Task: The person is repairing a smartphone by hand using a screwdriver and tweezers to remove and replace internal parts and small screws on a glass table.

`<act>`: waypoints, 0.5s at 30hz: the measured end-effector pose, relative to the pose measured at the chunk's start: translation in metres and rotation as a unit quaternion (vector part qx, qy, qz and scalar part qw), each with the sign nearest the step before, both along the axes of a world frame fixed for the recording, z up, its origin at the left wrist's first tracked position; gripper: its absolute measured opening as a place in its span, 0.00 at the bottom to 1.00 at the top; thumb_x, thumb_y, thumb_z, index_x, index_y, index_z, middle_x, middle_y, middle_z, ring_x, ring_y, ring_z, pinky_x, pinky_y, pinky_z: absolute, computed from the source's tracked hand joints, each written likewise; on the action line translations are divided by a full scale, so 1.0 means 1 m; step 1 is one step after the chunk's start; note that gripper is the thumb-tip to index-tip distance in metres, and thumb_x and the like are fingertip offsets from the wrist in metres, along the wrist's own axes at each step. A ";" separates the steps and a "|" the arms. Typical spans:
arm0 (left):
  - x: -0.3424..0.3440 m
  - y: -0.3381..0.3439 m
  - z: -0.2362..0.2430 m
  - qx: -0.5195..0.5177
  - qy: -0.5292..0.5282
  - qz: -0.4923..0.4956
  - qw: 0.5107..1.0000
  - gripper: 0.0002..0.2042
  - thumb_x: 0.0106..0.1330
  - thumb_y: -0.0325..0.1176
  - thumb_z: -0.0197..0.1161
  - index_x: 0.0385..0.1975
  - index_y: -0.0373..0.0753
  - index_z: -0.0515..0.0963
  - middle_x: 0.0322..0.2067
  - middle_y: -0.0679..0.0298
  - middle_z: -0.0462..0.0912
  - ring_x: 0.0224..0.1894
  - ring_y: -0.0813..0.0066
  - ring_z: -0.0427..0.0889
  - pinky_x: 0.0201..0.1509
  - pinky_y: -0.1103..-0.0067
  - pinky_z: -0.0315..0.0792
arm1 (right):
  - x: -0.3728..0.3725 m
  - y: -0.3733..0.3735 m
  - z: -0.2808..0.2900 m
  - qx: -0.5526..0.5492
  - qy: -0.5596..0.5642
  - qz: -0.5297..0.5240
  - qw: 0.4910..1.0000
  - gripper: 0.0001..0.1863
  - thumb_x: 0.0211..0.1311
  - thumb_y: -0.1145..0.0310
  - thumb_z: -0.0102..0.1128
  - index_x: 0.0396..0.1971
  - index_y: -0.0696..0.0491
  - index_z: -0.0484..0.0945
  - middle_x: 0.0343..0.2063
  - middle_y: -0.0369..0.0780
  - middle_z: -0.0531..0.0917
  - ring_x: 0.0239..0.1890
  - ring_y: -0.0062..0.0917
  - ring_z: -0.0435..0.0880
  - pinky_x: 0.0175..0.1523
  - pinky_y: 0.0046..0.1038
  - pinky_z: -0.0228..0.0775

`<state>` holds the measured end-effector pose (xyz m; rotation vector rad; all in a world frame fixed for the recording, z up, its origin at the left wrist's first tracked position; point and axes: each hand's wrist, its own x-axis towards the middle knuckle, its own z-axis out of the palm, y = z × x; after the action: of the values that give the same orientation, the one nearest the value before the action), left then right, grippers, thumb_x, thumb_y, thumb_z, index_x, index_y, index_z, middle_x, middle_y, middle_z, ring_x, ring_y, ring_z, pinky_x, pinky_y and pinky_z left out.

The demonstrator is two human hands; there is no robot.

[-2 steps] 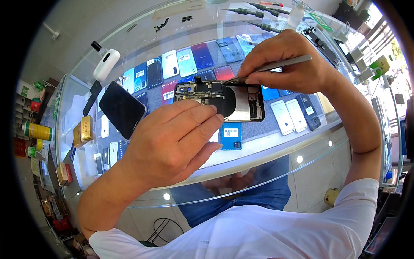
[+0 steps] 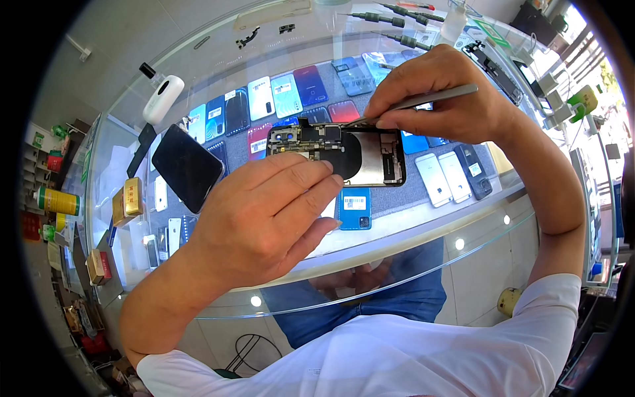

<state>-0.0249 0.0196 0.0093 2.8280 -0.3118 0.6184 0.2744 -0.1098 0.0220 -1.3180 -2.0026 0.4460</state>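
Note:
An opened phone (image 2: 376, 161), its back off and circuit board and silver inner plate bare, lies on the glass counter in front of me. My left hand (image 2: 264, 212) rests over its left part, fingers stretched out and fingertips on the black round patch. The left thumb stands apart from the phone's near edge. My right hand (image 2: 443, 99) pinches grey metal tweezers (image 2: 440, 96), whose thin tip reaches the phone's far edge near the board. What the tip touches is too small to tell. A dark phone screen (image 2: 188, 167) lies left of my left hand.
Under the glass, many phones lie in rows, such as a white phone (image 2: 433, 180). Several screwdrivers (image 2: 377, 19) and a clear bottle (image 2: 454, 24) stand or lie at the far side. At the left are a white rounded device (image 2: 163, 99) and a gold box (image 2: 133, 196).

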 end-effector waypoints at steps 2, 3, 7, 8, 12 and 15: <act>0.000 0.000 0.000 0.000 0.001 -0.001 1.000 0.25 0.54 0.30 0.81 0.53 0.31 0.87 0.52 0.51 0.88 0.51 0.50 0.89 0.55 0.63 0.85 | 0.001 0.000 0.000 0.004 -0.014 -0.001 1.000 0.08 0.69 0.73 0.75 0.43 0.59 0.92 0.39 0.44 0.94 0.39 0.31 0.94 0.46 0.31 0.85; 0.000 0.000 0.000 0.000 0.002 -0.001 1.000 0.25 0.54 0.30 0.81 0.53 0.31 0.87 0.52 0.51 0.88 0.52 0.50 0.89 0.55 0.63 0.85 | 0.001 -0.001 0.000 0.004 -0.014 -0.002 1.000 0.07 0.69 0.73 0.75 0.43 0.59 0.92 0.39 0.44 0.94 0.39 0.31 0.94 0.46 0.31 0.85; 0.000 0.000 0.000 -0.004 0.004 -0.001 1.000 0.25 0.54 0.30 0.81 0.53 0.31 0.87 0.52 0.50 0.88 0.52 0.50 0.89 0.55 0.63 0.85 | 0.001 -0.002 0.000 0.012 -0.014 -0.002 1.000 0.07 0.69 0.73 0.75 0.42 0.59 0.92 0.38 0.45 0.94 0.39 0.31 0.94 0.46 0.31 0.85; 0.000 0.000 0.000 -0.005 0.005 -0.001 1.000 0.24 0.54 0.30 0.81 0.53 0.31 0.87 0.52 0.50 0.88 0.52 0.50 0.89 0.55 0.63 0.85 | 0.001 -0.002 -0.001 0.015 -0.015 -0.001 1.000 0.07 0.69 0.73 0.75 0.42 0.59 0.92 0.38 0.45 0.94 0.39 0.31 0.94 0.46 0.31 0.85; 0.001 -0.001 0.000 -0.008 0.007 0.001 1.000 0.24 0.54 0.30 0.81 0.53 0.31 0.87 0.52 0.50 0.88 0.52 0.49 0.89 0.55 0.63 0.85 | 0.002 -0.001 -0.003 0.008 0.005 -0.008 1.000 0.08 0.71 0.72 0.75 0.44 0.58 0.93 0.39 0.42 0.94 0.38 0.25 0.93 0.44 0.26 0.85; 0.000 0.000 0.001 -0.006 0.012 0.003 1.000 0.24 0.54 0.30 0.81 0.53 0.31 0.87 0.52 0.50 0.88 0.52 0.49 0.89 0.55 0.63 0.85 | 0.000 -0.001 -0.002 0.018 -0.007 -0.002 1.000 0.07 0.69 0.73 0.75 0.42 0.60 0.92 0.38 0.45 0.94 0.38 0.32 0.94 0.44 0.31 0.85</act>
<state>-0.0246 0.0191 0.0101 2.8245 -0.2950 0.5849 0.2745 -0.1110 0.0201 -1.3063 -2.0103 0.3969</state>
